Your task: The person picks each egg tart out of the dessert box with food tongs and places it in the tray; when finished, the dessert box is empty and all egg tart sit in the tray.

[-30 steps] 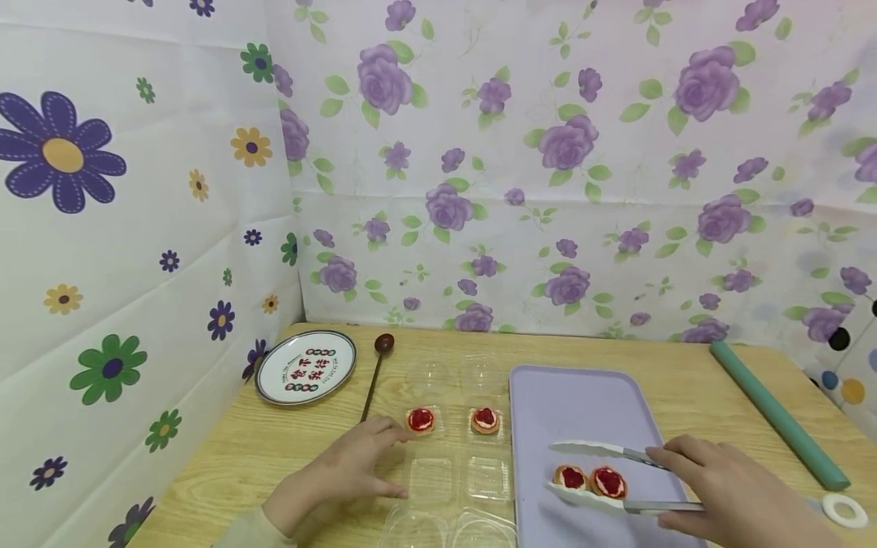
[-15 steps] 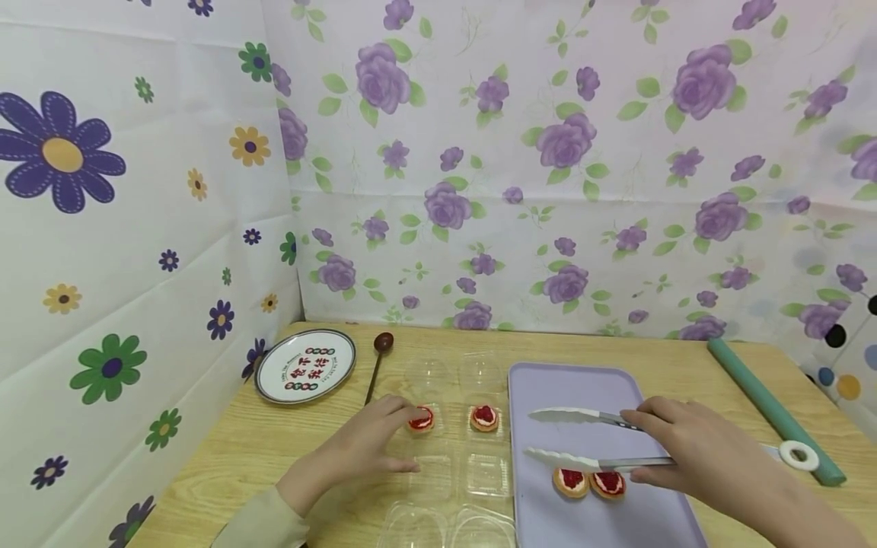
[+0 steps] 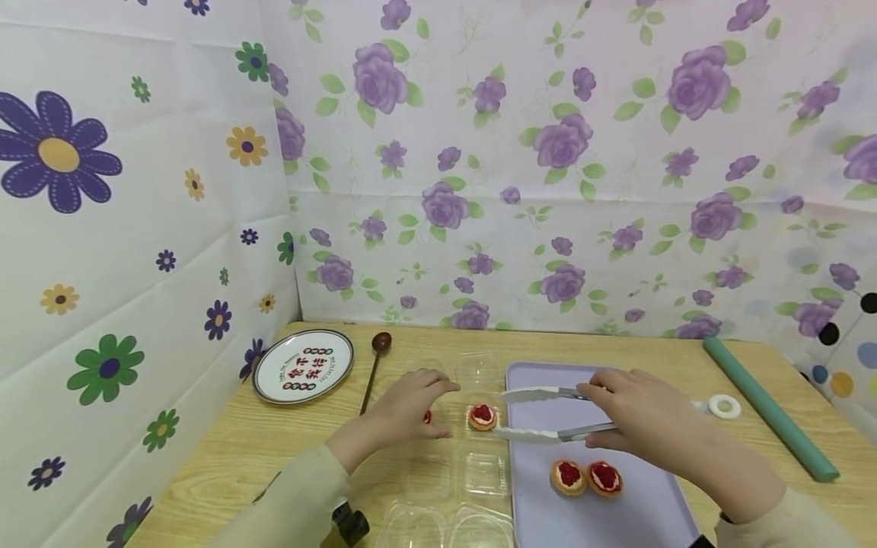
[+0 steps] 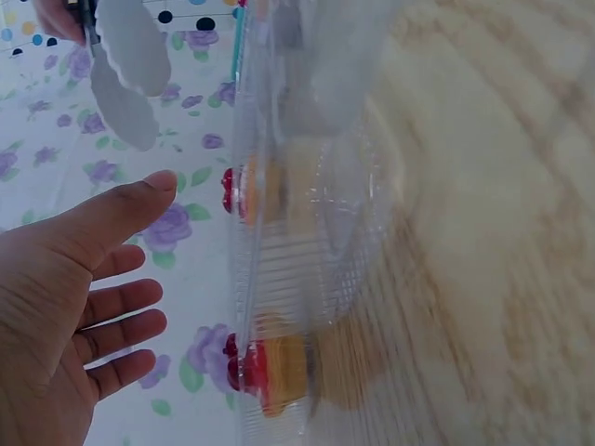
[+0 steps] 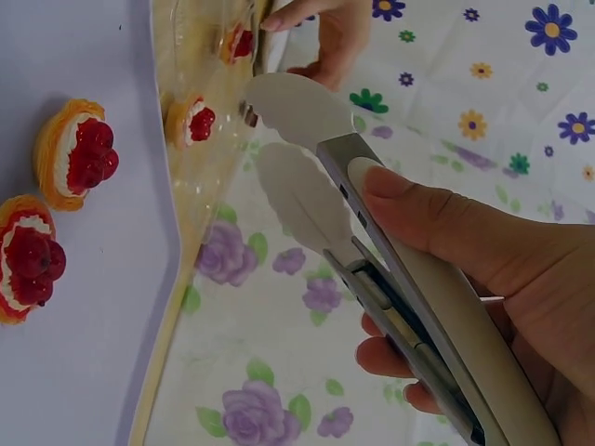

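Observation:
My right hand (image 3: 637, 415) grips a pair of tongs (image 5: 372, 269) with white scalloped tips. The tips are spread apart with nothing between them and point left, right beside a berry tart (image 3: 483, 417) in a clear plastic box (image 3: 486, 473). My left hand (image 3: 407, 407) reaches over the boxes with fingers spread and partly covers another tart (image 3: 428, 416). In the left wrist view the left palm (image 4: 46, 316) faces up to the boxes, holding nothing. Two more tarts (image 3: 569, 477) with red berries and cream lie side by side on the lilac tray (image 3: 548, 525).
Clear lids stand behind the boxes, with more clear plastic boxes (image 3: 413, 525) at the front. A printed plate (image 3: 303, 367) and a dark long-handled spoon (image 3: 381, 342) lie at the left. A green roll (image 3: 767, 411) lies at the right; a white ring (image 3: 724, 406) is near it.
The right hand has carried the tongs up and left, away from the two tray tarts toward the boxed tart. The left hand has moved right, over the left boxed tart.

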### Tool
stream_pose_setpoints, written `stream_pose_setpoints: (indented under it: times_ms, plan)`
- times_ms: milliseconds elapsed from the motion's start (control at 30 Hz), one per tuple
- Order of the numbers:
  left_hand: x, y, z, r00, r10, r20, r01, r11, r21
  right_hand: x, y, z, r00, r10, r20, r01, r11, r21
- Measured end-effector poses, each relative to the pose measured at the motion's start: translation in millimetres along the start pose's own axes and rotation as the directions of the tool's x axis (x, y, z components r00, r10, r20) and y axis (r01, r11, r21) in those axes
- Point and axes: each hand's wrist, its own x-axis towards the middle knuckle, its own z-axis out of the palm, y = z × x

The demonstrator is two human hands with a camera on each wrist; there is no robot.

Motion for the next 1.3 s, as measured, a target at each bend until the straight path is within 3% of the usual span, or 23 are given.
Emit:
stream_pose_setpoints:
  times_ms: [300,633,967,1300]
  plan:
    - [16.2,-3.4,11.5,0.992,-0.063,0.109,0.062,0.998,0.014,24.3,-6,2,1.0,-0.021,0.019,0.021,0.999,-0.038]
    - [25.4,-2.9,22.3,0.975,-0.127,0.184,0.113,0.99,0.081,42.3,-10,6,0.995,-0.014,0.101,0.026,0.992,-0.121]
    - [29.4,-2.6,26.8,0.969,-0.139,0.205,0.121,0.988,0.096,60.5,-13,10,0.989,-0.019,0.145,0.038,0.991,-0.13]
    - [30.8,-2.0,27.6,0.965,-0.155,0.211,0.144,0.987,0.066,75.3,-14,10,0.975,0.014,0.223,0.002,0.998,-0.07]
